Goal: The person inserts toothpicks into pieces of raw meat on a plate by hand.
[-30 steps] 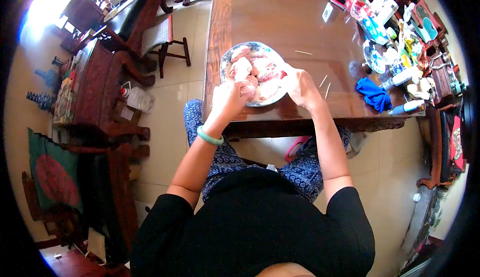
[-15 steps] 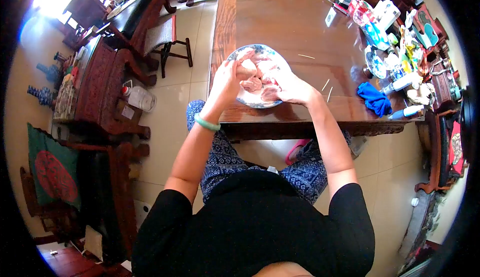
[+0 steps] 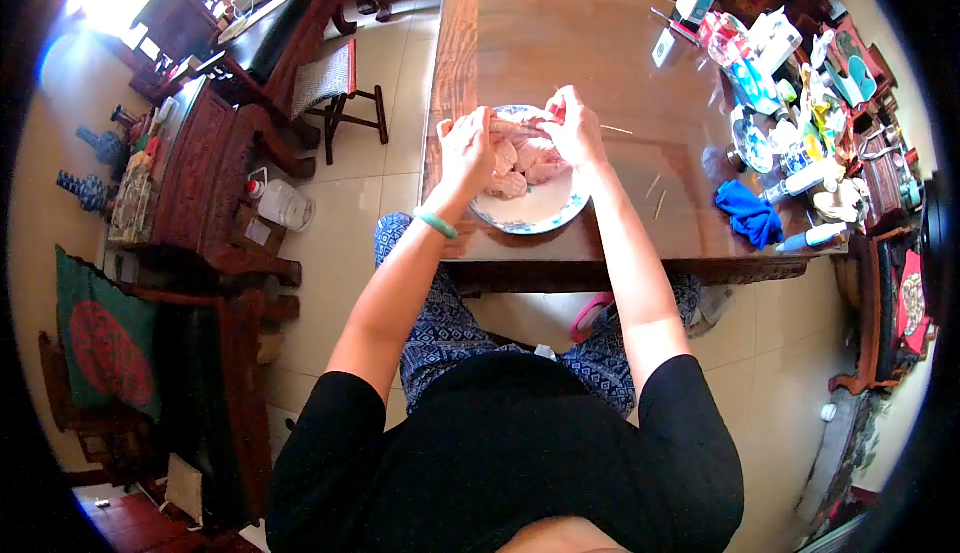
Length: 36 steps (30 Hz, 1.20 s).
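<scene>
Apparently, one meat piece (image 3: 515, 127) is pinched, grip closed, between left hand (image 3: 465, 159) and right hand (image 3: 579, 137), over plate's (image 3: 545, 205) far side.

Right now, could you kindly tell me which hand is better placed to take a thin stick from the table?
Probably the right hand: the thin sticks lie on its side of the plate, while the left hand is at the opposite side.

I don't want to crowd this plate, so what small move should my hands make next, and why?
Perhaps lay the meat piece your left hand and right hand seem to hold between them on the near part of the plate: it looks bare, while the other pieces bunch farther back.
</scene>
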Each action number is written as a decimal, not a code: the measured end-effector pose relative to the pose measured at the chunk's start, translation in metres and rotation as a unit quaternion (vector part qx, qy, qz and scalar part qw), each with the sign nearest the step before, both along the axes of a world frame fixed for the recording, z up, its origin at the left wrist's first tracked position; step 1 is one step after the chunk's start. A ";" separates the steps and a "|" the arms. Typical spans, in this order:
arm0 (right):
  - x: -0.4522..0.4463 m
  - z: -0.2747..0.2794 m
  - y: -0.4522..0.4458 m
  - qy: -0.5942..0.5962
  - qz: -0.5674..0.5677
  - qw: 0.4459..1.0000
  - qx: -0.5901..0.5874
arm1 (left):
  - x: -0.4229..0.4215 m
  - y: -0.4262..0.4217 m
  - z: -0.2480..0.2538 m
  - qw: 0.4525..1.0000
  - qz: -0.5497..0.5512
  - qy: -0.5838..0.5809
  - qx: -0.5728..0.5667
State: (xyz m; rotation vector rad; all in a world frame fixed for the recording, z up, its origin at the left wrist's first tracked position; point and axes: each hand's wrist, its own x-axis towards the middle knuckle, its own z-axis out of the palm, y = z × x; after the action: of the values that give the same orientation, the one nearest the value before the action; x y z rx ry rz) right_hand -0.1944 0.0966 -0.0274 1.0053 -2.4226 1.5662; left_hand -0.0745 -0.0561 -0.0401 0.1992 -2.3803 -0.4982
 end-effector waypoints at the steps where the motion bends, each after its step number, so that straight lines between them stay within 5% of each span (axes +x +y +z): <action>1: 0.001 0.001 0.000 0.000 0.001 1.000 0.000 | 0.001 0.000 0.001 1.000 -0.008 -0.003 -0.005; 10: 0.010 0.003 0.001 0.113 0.008 0.986 0.126 | 0.003 0.001 0.004 0.996 -0.047 -0.076 0.005; 14: 0.010 0.019 0.011 0.048 0.045 0.979 0.191 | 0.006 0.002 0.012 0.995 -0.051 -0.082 0.030; 18: 0.006 0.013 0.003 0.095 -0.005 0.983 0.158 | -0.003 -0.001 0.008 0.998 -0.021 0.037 0.053; 26: 0.004 0.010 0.000 0.147 -0.001 0.983 0.106 | -0.002 0.003 0.029 0.989 0.075 -0.077 -0.103; 33: 0.020 0.040 0.064 0.051 -0.027 0.990 0.127 | 0.034 0.008 0.034 0.997 0.022 -0.013 0.079; 36: 0.035 0.039 0.074 0.065 0.007 0.998 -0.012 | 0.056 0.037 0.030 0.981 -0.132 -0.055 0.133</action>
State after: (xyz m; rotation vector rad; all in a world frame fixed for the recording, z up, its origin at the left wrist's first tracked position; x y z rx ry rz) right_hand -0.1595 0.1708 0.0116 1.0862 -2.3105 1.4818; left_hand -0.0183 -0.0190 -0.0097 0.0273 -2.4550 -0.9552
